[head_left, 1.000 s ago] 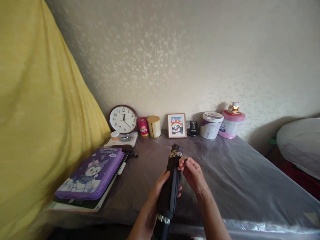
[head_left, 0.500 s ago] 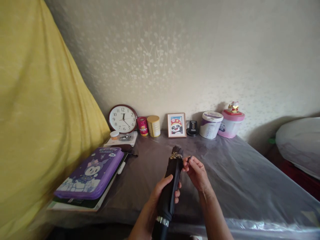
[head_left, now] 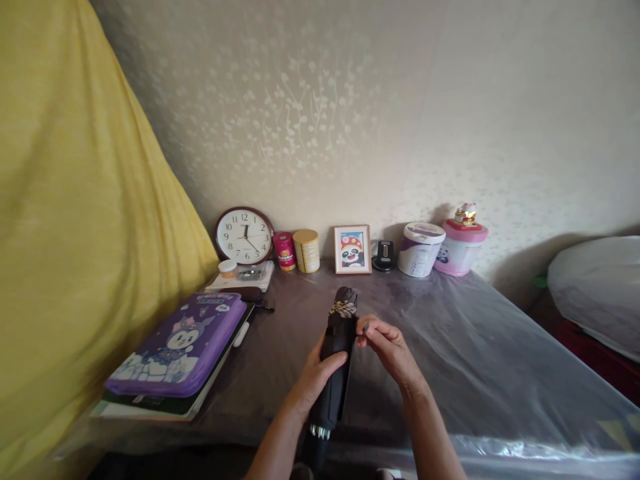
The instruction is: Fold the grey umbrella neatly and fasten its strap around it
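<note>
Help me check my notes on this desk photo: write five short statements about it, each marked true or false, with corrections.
1. The left hand grips a folded black umbrella. True.
2. The right hand rests flat on the purple case. False: the right hand is beside the umbrella, pinching a small dark piece.
3. The purple case lies on top of a dark green book. True.
4. The figurine sits on the clock. False: it sits on the tub with the pink lid.
5. The clock is left of the picture frame. True.
</note>
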### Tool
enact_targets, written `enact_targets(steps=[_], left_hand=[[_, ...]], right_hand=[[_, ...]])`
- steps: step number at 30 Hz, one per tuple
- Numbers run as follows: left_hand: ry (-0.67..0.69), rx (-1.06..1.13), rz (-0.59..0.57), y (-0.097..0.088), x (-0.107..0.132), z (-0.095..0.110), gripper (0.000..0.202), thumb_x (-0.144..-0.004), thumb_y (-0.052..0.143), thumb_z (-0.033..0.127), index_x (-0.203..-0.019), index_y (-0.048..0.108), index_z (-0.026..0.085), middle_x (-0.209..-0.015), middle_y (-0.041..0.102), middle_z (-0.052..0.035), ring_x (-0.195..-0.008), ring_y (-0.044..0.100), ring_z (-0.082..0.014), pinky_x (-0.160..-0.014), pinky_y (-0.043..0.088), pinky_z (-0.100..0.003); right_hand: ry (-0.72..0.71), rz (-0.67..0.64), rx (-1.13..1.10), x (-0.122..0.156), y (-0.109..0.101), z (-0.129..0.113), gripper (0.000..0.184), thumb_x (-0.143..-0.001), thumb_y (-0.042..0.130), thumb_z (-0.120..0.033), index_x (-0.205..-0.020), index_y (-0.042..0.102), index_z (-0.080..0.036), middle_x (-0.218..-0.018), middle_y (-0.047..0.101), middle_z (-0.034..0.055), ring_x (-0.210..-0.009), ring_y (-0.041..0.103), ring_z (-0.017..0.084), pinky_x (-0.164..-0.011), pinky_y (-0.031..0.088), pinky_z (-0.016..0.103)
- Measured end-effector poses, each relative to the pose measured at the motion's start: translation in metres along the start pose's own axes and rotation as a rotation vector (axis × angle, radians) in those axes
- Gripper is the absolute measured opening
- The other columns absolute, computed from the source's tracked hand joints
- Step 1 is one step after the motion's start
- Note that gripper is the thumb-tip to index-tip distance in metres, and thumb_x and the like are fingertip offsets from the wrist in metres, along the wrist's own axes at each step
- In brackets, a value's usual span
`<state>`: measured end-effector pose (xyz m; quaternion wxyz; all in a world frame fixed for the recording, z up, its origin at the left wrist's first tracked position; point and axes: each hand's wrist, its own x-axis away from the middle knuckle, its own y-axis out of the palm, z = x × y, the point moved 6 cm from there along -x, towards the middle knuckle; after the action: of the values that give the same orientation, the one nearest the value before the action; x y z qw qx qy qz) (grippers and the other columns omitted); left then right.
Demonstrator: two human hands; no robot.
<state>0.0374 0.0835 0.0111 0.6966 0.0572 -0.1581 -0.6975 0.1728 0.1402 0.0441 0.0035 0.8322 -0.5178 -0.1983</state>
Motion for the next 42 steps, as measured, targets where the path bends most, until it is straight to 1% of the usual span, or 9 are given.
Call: enact_targets(steps=[9, 11, 13, 15, 17, 21, 25, 31, 42], left_hand=[[0.153, -0.226, -0.029, 0.001, 0.0, 0.008, 0.039, -0.075, 0.063, 0.026, -0.113, 0.059, 0.021, -0.112, 0.064, -0.0037, -0.11, 0.054, -0.0234, -0.095, 0.037, -0.031], [0.12, -0.229, -0.027, 0.001, 0.0, 0.007, 0.042, -0.074, 0.064, 0.031, -0.115, 0.059, 0.021, -0.107, 0.066, -0.0043, -0.104, 0.058, -0.0225, -0.09, 0.042, -0.03], [0.016, -0.221, -0.004, -0.001, 0.0, 0.0, 0.046, -0.075, 0.062, 0.04, -0.115, 0.058, 0.02, -0.091, 0.068, -0.0043, -0.083, 0.064, -0.0202, -0.075, 0.048, -0.03], [-0.085, -0.207, 0.014, -0.003, -0.001, -0.008, 0.05, -0.075, 0.059, 0.05, -0.115, 0.057, 0.02, -0.075, 0.066, -0.0018, -0.06, 0.062, -0.0162, -0.059, 0.049, -0.028], [-0.114, -0.208, 0.026, -0.003, -0.002, -0.01, 0.05, -0.075, 0.057, 0.053, -0.112, 0.058, 0.019, -0.067, 0.064, -0.0001, -0.052, 0.059, -0.0141, -0.054, 0.048, -0.026], [0.0, -0.274, 0.03, -0.003, -0.003, -0.003, 0.043, -0.074, 0.061, 0.045, -0.106, 0.062, 0.016, -0.08, 0.069, -0.005, -0.076, 0.065, -0.0206, -0.07, 0.049, -0.029], [0.128, -0.323, 0.011, 0.001, -0.003, 0.004, 0.036, -0.077, 0.058, 0.035, -0.108, 0.061, 0.017, -0.104, 0.067, -0.0053, -0.102, 0.058, -0.0239, -0.089, 0.042, -0.034], [0.155, -0.367, -0.003, 0.002, -0.003, 0.003, 0.033, -0.079, 0.055, 0.028, -0.11, 0.059, 0.019, -0.109, 0.065, -0.0035, -0.106, 0.056, -0.0225, -0.094, 0.039, -0.034], [0.254, -0.505, 0.099, -0.005, -0.008, -0.005, 0.045, -0.074, 0.056, 0.019, -0.118, 0.05, 0.018, -0.112, 0.062, -0.0058, -0.106, 0.056, -0.0201, -0.093, 0.04, -0.032]], right_hand=[[0.03, -0.063, 0.138, -0.004, 0.009, 0.006, 0.021, -0.08, 0.062, -0.036, -0.072, 0.071, -0.02, -0.078, 0.059, 0.0019, -0.07, 0.054, 0.013, -0.073, 0.041, 0.028], [0.055, -0.054, 0.115, -0.005, 0.008, 0.009, 0.019, -0.078, 0.065, -0.037, -0.074, 0.072, -0.02, -0.076, 0.06, 0.0015, -0.067, 0.054, 0.012, -0.071, 0.042, 0.027], [0.089, -0.026, 0.08, -0.004, 0.006, 0.012, 0.019, -0.075, 0.067, -0.039, -0.076, 0.072, -0.02, -0.075, 0.061, 0.0015, -0.065, 0.055, 0.013, -0.069, 0.044, 0.028], [0.125, -0.003, 0.037, -0.004, 0.004, 0.016, 0.021, -0.073, 0.069, -0.039, -0.08, 0.072, -0.02, -0.078, 0.064, 0.0021, -0.064, 0.056, 0.013, -0.068, 0.045, 0.028], [0.137, 0.012, 0.011, -0.003, 0.002, 0.017, 0.021, -0.074, 0.068, -0.039, -0.083, 0.072, -0.02, -0.086, 0.065, 0.0032, -0.066, 0.057, 0.013, -0.07, 0.046, 0.029], [0.122, 0.019, 0.016, -0.002, 0.001, 0.016, 0.019, -0.076, 0.067, -0.038, -0.082, 0.071, -0.02, -0.088, 0.066, 0.0028, -0.067, 0.057, 0.012, -0.071, 0.044, 0.027], [0.132, 0.043, -0.009, -0.001, -0.001, 0.018, 0.017, -0.072, 0.07, -0.036, -0.08, 0.071, -0.02, -0.081, 0.066, 0.0009, -0.062, 0.056, 0.011, -0.07, 0.043, 0.027], [0.157, 0.041, 0.017, -0.002, 0.004, 0.019, 0.019, -0.07, 0.072, -0.036, -0.079, 0.068, -0.019, -0.065, 0.062, -0.0012, -0.059, 0.055, 0.012, -0.066, 0.043, 0.027], [0.073, -0.077, 0.227, -0.007, 0.025, 0.02, 0.016, -0.078, 0.062, -0.036, -0.079, 0.065, -0.021, -0.077, 0.055, -0.0009, -0.067, 0.051, 0.012, -0.064, 0.043, 0.025]])
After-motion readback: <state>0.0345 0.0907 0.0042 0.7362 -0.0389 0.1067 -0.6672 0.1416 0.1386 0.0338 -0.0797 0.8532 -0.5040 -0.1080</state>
